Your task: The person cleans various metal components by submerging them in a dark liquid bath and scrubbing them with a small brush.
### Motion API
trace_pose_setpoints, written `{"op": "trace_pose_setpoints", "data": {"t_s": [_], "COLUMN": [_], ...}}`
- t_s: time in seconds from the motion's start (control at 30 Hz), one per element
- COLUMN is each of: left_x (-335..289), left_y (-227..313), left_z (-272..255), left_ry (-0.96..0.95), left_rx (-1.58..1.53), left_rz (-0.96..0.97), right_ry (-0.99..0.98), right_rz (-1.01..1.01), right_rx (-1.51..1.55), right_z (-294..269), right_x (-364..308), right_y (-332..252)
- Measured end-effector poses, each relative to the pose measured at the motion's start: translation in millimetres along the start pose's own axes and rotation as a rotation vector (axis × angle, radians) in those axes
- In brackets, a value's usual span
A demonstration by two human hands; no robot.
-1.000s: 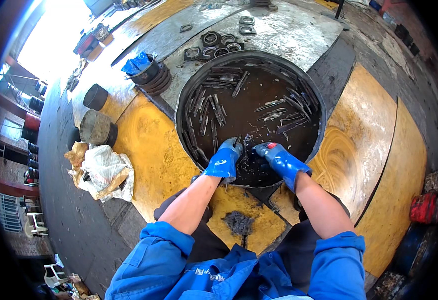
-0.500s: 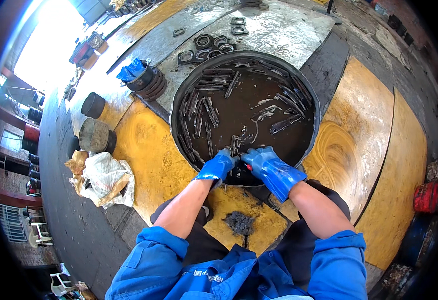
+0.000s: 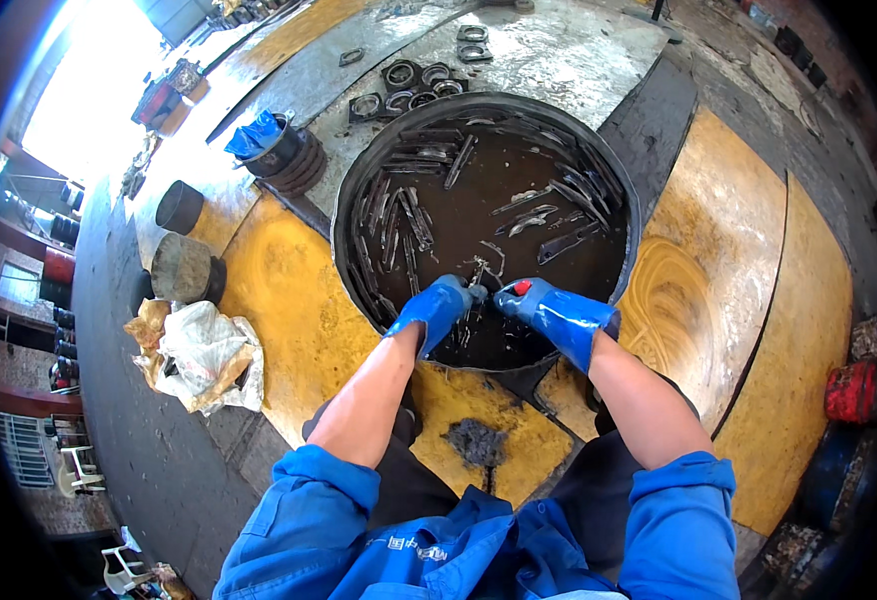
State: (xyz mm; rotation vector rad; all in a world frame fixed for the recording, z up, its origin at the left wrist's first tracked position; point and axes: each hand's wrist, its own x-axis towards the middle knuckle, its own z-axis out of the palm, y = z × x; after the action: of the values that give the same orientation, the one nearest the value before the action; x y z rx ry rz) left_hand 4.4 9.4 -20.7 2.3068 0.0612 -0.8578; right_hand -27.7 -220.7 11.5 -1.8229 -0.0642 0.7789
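Observation:
A large round metal tub (image 3: 489, 99) of dark brown liquid (image 3: 474, 215) stands before me. Narrow dark strips lie in it: one group along the left side (image 3: 396, 222), another at the right (image 3: 584, 195). Both hands wear blue rubber gloves over the tub's near part. My left hand (image 3: 441, 304) is closed, its fingertips beside a thin, light-streaked piece (image 3: 480, 270); what it grips is hidden. Just to its right, my right hand (image 3: 551, 308) is closed around a small red thing (image 3: 522, 287), mostly covered by the glove.
Dark ring-shaped parts (image 3: 399, 74) lie beyond the tub. To the left stand a bucket with blue gloves (image 3: 277, 150), dark containers (image 3: 181, 268) and a crumpled white sack (image 3: 209, 355). Grey fluff (image 3: 476, 441) lies on the yellow board (image 3: 519, 465) between my legs.
My hands have moved slightly farther into the tub, with the gloves now angled differently. The red thing has moved up and right with my right hand. Loose pieces in the liquid have shifted.

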Motion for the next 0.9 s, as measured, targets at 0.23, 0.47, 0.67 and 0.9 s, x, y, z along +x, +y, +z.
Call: {"op": "trace_pose_setpoints", "data": {"t_s": [0.23, 0.47, 0.67, 0.9], "left_x": [-20, 3, -40, -32], "left_y": [16, 2, 20, -7], "left_z": [-4, 21, 12, 16], "left_ry": [-0.054, 0.031, -0.114, -0.122], "left_rx": [-0.451, -0.215, -0.151, 0.042], "left_rz": [0.138, 0.191, 0.141, 0.051], "right_ry": [0.109, 0.166, 0.196, 0.187], "right_rz": [-0.034, -0.064, -0.040, 0.045], "right_rx": [-0.252, -0.747, -0.739, -0.703], "right_z": [10, 23, 21, 32], "right_x": [-18, -7, -8, -2], "right_y": [-12, 4, -6, -24]}}
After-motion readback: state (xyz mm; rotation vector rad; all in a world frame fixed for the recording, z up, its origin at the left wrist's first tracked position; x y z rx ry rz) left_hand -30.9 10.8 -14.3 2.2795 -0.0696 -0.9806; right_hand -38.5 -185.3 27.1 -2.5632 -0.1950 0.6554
